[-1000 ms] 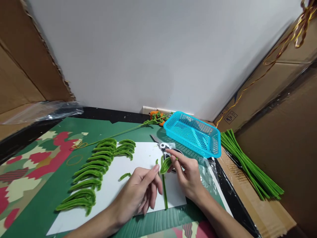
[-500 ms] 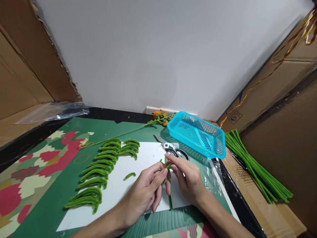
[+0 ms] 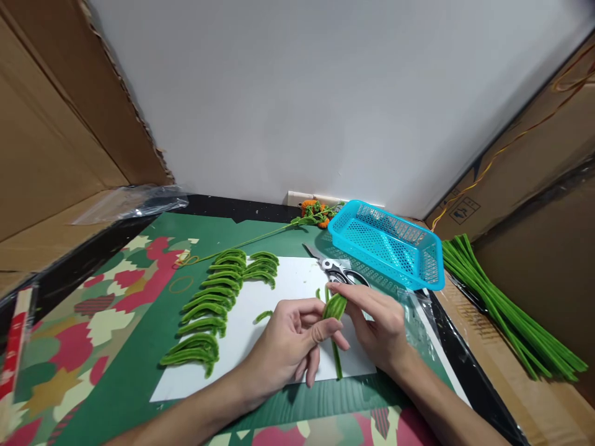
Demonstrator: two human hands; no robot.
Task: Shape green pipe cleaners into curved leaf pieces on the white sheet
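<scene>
My left hand [image 3: 292, 341] pinches a small leaf shape of fuzzy green pipe cleaner [image 3: 334, 306] between thumb and fingers. At the leaf's upper end, my right hand [image 3: 379, 319] grips it with its fingertips, partly hiding it. Straight green pipe-cleaner pieces [image 3: 336, 359] lie under the hands on a white sheet [image 3: 288, 279]. To the left, curved green pipe-cleaner bunches [image 3: 209, 308] are laid in a column, with a few more beside its top. A short curved piece [image 3: 263, 316] rests alone near my left hand. Scissors [image 3: 341, 271] lie just beyond my right hand.
A blue plastic basket [image 3: 385, 248] stands at the back right. Orange flowers on a long green stem [image 3: 309, 214] lie behind the sheet. Long green pipe cleaners [image 3: 511, 310] rest on cardboard at right. A rubber band [image 3: 181, 285] and a clear bag [image 3: 134, 203] are at left.
The view has shifted, so the table things appear further right. The green leaf shape, mostly covered by my fingers before, now shows broad side out between both hands.
</scene>
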